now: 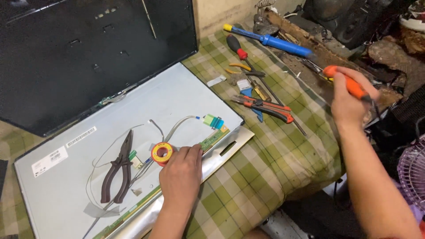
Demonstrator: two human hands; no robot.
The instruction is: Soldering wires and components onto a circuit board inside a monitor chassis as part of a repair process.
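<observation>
— What's that left hand [180,173] doing down at the near edge of the tabletop [265,168]?

— It rests flat on the grey back of the display panel [146,110], fingers loosely curled, closed on nothing. Its fingertips [195,151] sit on the thin green circuit strip [212,138] along the panel's near edge, and the knuckles are just beside a small spool of solder [162,153] with red and yellow rims.

— And the right hand [347,102]?

— Up near the far right edge, wrapped tight round an orange-handled soldering iron [349,84], the cord trailing off behind the wrist. I can't make out the tip from here.

— What else lies on the panel?

— Long-nose pliers [119,170] with dark handles, to the left of the spool, over some thin wires. A flat ribbon cable [179,125] curves towards a blue-green connector [213,121] close to the panel's right corner. The black back cover [88,53] lies at the far left, overlapping the panel's far edge.

— And on the checked cloth?

— A scatter of tools between the two hands: a blue desoldering pump [270,41], a screwdriver [237,48] with a black and red handle, and an orange utility knife [268,108].
</observation>
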